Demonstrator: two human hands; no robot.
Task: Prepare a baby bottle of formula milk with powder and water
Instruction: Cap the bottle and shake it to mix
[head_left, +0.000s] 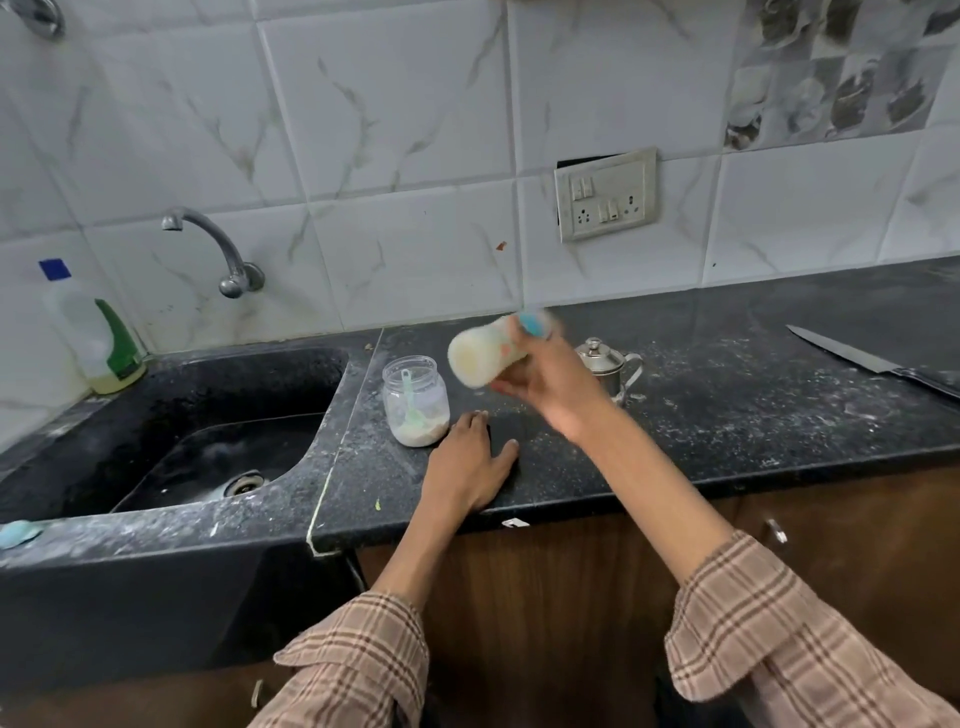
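Note:
My right hand (545, 387) grips a baby bottle (480, 356) above the black counter. The bottle is tilted on its side, its base towards me and its blue cap away, and it is motion-blurred. Pale milky liquid fills it. My left hand (470, 460) rests flat on the counter (727, 415), fingers straight, just right of an open clear jar (415, 400). The jar holds a little pale powder and a green scoop.
A small steel lidded pot (605, 364) stands behind my right hand. A knife (857, 358) lies at the far right. The black sink (208, 431) with a wall tap (218, 249) is at left, a dish-soap bottle (98, 338) beside it. A socket plate (605, 195) sits on the tiles.

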